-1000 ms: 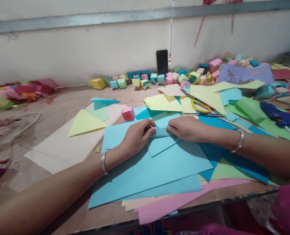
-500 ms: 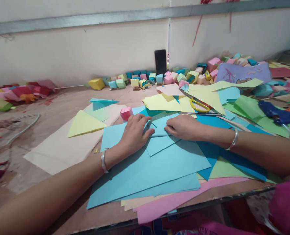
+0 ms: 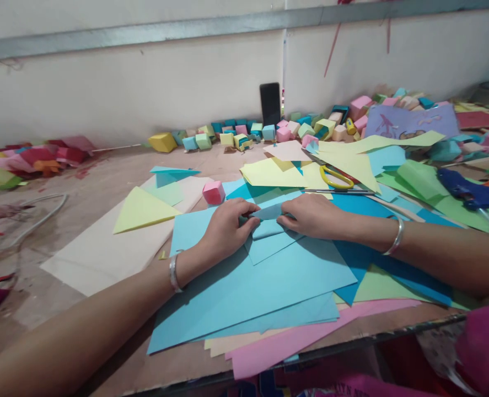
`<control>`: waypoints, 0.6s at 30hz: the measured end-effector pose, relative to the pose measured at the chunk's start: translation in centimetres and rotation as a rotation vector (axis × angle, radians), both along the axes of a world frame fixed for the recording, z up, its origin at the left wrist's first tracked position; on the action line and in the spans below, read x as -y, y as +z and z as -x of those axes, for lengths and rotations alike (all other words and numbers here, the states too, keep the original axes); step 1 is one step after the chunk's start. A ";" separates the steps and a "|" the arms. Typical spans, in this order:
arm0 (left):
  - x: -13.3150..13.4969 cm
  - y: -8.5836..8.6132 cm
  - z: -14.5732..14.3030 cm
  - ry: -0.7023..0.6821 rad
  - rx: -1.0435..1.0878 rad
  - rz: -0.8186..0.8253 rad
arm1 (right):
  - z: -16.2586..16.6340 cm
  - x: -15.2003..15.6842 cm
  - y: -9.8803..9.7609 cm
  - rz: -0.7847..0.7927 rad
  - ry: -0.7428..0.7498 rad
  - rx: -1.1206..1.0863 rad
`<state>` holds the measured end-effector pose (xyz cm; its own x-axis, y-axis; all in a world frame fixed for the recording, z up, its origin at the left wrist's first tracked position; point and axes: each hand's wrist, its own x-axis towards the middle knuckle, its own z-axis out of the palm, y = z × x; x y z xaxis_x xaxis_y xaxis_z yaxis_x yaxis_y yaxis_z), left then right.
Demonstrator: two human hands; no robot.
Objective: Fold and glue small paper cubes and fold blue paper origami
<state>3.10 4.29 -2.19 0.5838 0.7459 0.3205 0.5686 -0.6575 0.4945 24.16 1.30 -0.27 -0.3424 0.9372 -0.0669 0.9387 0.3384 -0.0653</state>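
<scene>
Between my two hands is a small piece of light blue paper [image 3: 268, 228], folded, with one flap standing up. My left hand [image 3: 230, 225] pinches its left end between thumb and fingers. At the other end my right hand [image 3: 309, 214] is closed, with thumb and bent fingers on the paper. Beneath lies a large light blue sheet [image 3: 244, 298], with another small blue piece [image 3: 264, 251] on top of it. A pink paper cube [image 3: 213, 193] sits just beyond my left hand. Yellow-handled scissors [image 3: 336, 177] rest on the papers beyond my right hand.
Several paper cubes [image 3: 203, 141] line the wall, where a phone [image 3: 270, 105] stands upright. A blue glue gun [image 3: 471, 187] lies at the right. A folded yellow paper [image 3: 143, 210] rests on a pale sheet [image 3: 91, 262] at the left. Pink paper [image 3: 277, 353] overhangs the front table edge.
A flap of the small blue paper now stands raised between my hands, where it lay flatter before. My left hand's fingers have closed in on the paper. The right hand has barely moved.
</scene>
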 end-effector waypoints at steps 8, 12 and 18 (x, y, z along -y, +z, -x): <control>0.3 0.3 0.1 0.085 0.179 0.085 | -0.7 -0.6 -1.4 -0.247 -0.002 -0.368; 0.5 0.4 0.0 0.096 0.255 0.123 | -0.7 -0.7 -1.7 -0.334 0.050 -0.541; 0.9 0.7 0.0 0.047 0.389 0.370 | -0.4 -0.6 -1.4 -0.325 -0.008 -0.630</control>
<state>3.12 3.37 -1.53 0.4375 0.8725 0.2177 0.3216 -0.3779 0.8682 24.51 1.89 -1.64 -0.2170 0.8787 0.4252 0.7581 0.4261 -0.4936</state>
